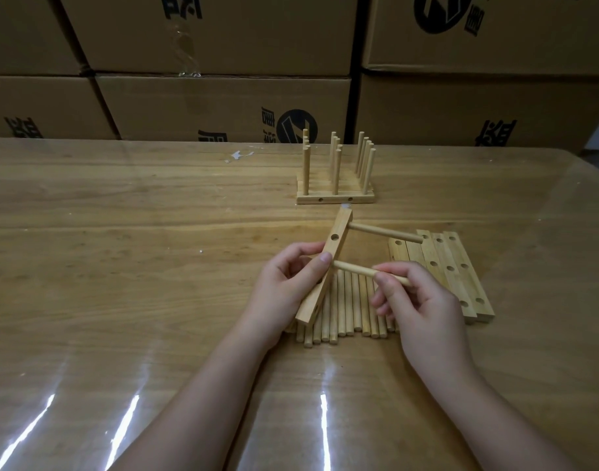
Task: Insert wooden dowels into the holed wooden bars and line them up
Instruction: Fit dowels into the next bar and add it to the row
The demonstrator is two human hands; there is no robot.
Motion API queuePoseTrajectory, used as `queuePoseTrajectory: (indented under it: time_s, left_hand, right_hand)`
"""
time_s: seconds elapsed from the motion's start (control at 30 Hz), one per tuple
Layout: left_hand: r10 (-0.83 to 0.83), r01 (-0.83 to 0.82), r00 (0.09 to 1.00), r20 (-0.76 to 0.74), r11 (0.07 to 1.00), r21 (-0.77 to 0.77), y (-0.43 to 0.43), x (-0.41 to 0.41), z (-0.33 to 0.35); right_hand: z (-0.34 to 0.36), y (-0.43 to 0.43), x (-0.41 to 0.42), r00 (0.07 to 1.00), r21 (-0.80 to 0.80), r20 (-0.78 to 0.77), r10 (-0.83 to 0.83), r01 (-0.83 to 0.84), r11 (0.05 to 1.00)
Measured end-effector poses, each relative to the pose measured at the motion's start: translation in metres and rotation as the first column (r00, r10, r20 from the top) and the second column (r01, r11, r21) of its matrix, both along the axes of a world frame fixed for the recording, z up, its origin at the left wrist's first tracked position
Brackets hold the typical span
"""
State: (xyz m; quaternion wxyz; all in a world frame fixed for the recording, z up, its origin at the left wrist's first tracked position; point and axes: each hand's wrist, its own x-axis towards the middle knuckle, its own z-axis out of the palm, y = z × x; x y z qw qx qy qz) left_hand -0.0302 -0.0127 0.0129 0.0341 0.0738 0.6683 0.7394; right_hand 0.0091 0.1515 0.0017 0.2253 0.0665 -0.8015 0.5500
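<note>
My left hand (288,283) grips a holed wooden bar (335,246), tilted on edge above the table. One dowel (386,232) sticks out of the bar near its far end. My right hand (417,300) pinches a second dowel (356,268) whose left end meets the bar's middle, beside my left thumb. Under both hands lies a row of loose dowels (345,311). To the right is a stack of empty holed bars (451,266). Further back stand finished bars (335,198) lined up, with upright dowels.
A glossy wooden table (121,249) carries everything. Stacked cardboard boxes (223,107) form a wall along its far edge. A small scrap of white tape (237,155) lies near the back of the table.
</note>
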Motion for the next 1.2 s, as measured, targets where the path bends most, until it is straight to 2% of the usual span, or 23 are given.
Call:
queuePoseTrajectory:
  time_s: [0.2, 0.4, 0.63, 1.03, 1.2]
  left_hand:
    - [0.014, -0.015, 0.999, 0.041, 1.000, 0.026, -0.0080, -0.0029, -0.0025]
    - [0.035, -0.041, 0.996, 0.079, 0.997, 0.071, -0.0091, -0.0015, 0.0006]
    - [0.016, -0.019, 0.998, 0.060, 0.998, 0.055, -0.0066, -0.0006, 0.0004]
    - [0.036, -0.036, 0.999, 0.025, 0.999, 0.008, -0.0039, -0.0017, -0.0032]
    - [-0.006, 0.003, 0.998, 0.055, 0.999, 0.054, -0.0093, -0.0022, -0.0007]
  right_hand:
    - [-0.0019, -0.0036, 0.0013, 0.999, 0.012, -0.038, 0.018, -0.018, 1.000]
    - [-0.0031, 0.0019, -0.0032, 0.994, 0.061, -0.082, -0.073, 0.079, 0.995]
    - [-0.0047, 0.0044, -0.0043, 0.992, 0.103, -0.079, -0.095, 0.103, 0.989]
    - [-0.0012, 0.0047, -0.0032, 0.994, 0.065, -0.044, -0.104, 0.107, 0.992]
    - [-0.0006, -0.0024, 0.0003, 0.998, -0.034, -0.063, -0.019, 0.017, 0.999]
